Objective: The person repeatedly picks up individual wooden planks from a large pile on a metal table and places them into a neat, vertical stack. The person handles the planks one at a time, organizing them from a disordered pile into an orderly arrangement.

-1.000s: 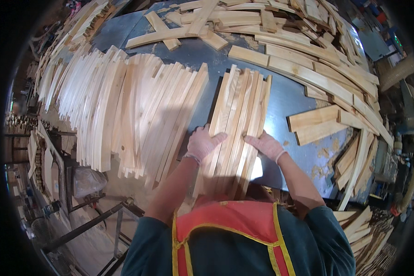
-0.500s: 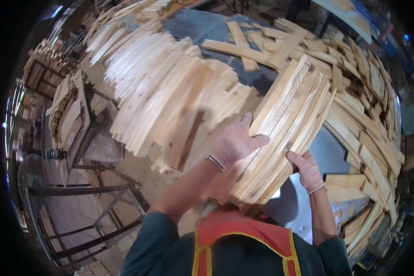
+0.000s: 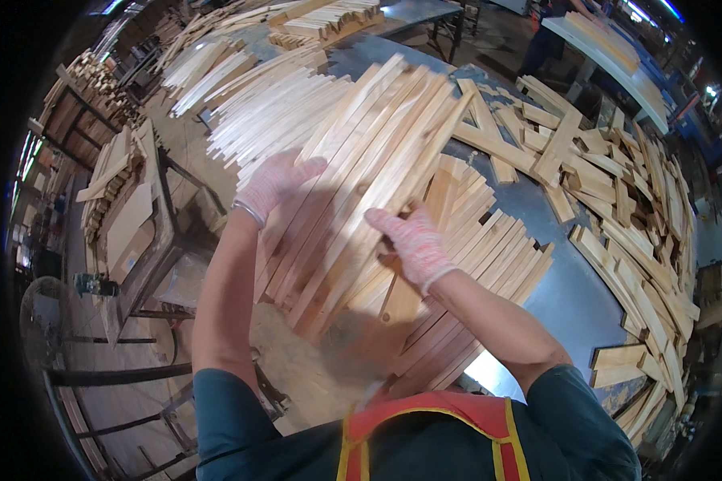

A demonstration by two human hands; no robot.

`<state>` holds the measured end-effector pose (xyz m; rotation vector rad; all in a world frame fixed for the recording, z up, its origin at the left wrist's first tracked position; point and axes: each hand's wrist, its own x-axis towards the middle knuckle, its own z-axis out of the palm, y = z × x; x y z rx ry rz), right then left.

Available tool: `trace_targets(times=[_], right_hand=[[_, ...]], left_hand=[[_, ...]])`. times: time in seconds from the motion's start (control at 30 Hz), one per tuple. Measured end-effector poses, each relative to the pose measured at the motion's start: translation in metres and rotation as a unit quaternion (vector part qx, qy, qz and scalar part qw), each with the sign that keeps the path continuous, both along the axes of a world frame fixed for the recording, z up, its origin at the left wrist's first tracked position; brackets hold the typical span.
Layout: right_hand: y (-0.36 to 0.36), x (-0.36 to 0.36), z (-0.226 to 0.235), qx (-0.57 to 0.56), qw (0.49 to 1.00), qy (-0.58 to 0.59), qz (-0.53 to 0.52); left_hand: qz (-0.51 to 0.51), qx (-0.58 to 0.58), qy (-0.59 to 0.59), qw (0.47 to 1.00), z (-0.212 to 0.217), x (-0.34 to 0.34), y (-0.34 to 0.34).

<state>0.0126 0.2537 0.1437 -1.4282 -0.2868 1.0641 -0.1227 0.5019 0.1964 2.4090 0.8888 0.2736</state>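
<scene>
Carries the wooden bundle (image 3: 381, 148) leftward, from beside the laid strips (image 3: 501, 260) to over them; grips opposite edges with left hand (image 3: 274, 188) and right hand (image 3: 415, 247), apparently to keep loose pieces from splaying.

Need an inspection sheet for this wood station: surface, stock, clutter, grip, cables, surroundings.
Surface: blue-grey metal tabletop, partly covered by wood.
Stock: bundle of wooden strips between both hands, slanting; gap beneath cannot be told. Row of strips lies to its right.
Clutter: jumbled offcuts heaped at right.
Left grip: gloved, closed on the bundle's left edge, thumb on top.
Right grip: gloved, closed on its right side, thumb on top.
Cables: nothing seen clearly; picture's rim is dark.
Surroundings: black metal frame at lower left; another person, partly visible, at the far table.
</scene>
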Motion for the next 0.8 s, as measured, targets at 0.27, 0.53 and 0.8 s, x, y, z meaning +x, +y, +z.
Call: trace_targets(times=[0.27,0.53,0.8], right_hand=[[-0.051,0.01,-0.025,0.006,0.999,0.037,0.002],[-0.258,0.124,-0.087,-0.047,0.979,-0.035,-0.197],[-0.314,0.142,-0.118,-0.097,0.97,-0.208,0.084]], left_hand=[[0.073,0.313,0.061,0.945,-0.057,0.004,-0.05],[-0.228,0.092,0.015,0.969,-0.089,0.031,-0.301],[-0.168,0.027,0.253,0.952,-0.127,0.135,-0.402]])
